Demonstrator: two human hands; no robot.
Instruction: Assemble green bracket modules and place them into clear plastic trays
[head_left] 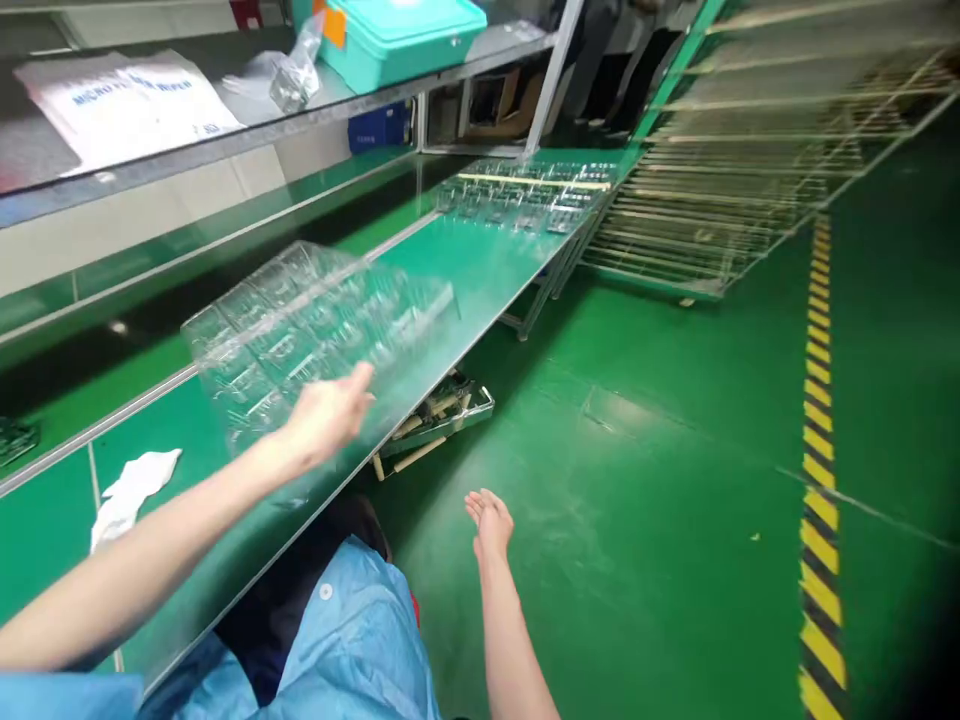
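My left hand (330, 410) reaches over the green workbench (480, 265) and touches the near edge of a clear plastic blister tray (315, 320) that lies tilted on the bench. Its fingers are stretched out, not wrapped round the tray. My right hand (489, 520) hangs below the bench edge over the green floor, fingers loosely apart, holding nothing. More clear trays (525, 195) lie at the far end of the bench.
A white cloth (131, 490) lies on the bench at left. A teal box (397, 35) and plastic bags sit on the upper shelf. A tray of parts (435, 415) rests on the floor under the bench. A wire rack (720, 190) stands beyond; yellow-black floor tape (817, 420) runs at right.
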